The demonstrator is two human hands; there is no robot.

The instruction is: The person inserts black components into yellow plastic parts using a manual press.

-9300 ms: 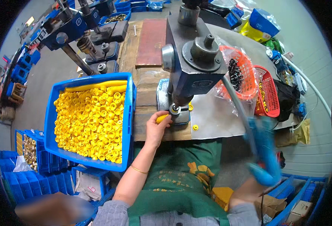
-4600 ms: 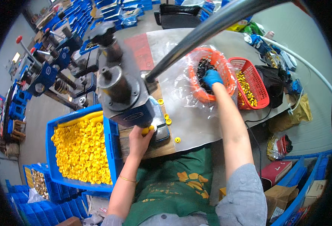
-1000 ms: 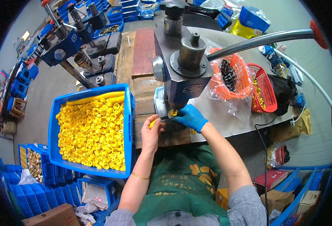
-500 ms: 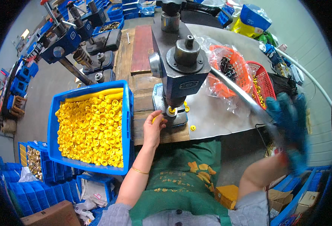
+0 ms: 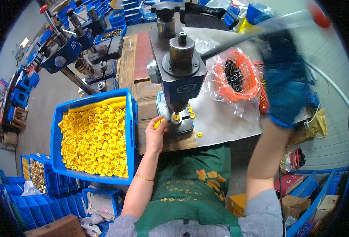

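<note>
My left hand (image 5: pixel 155 132) is closed in a pinch on a small yellow plastic cap (image 5: pixel 158 123), just left of the press base. Under the ram of the dark blue hand press (image 5: pixel 184 85), another yellow cap (image 5: pixel 176 117) sits on a pale round seat. The press lever (image 5: pixel 237 37) slants up to the right and ends in a blurred red knob (image 5: pixel 319 15). My right hand (image 5: pixel 286 79), in a blue-green work glove, is raised close under the lever. Motion smears its fingers, so their grip on the lever does not show.
A blue crate (image 5: pixel 133 130) full of yellow caps stands at the left. Several loose caps (image 5: pixel 199 134) lie beside the press base. An orange basket (image 5: pixel 254 85) of dark metal parts and a red basket (image 5: pixel 263 103) are at the right. Other presses (image 5: pixel 65 55) stand at far left.
The lever has swung from low at the right to high. My right hand has moved up with it. My left hand stays beside the press base, pinching the yellow cap.
</note>
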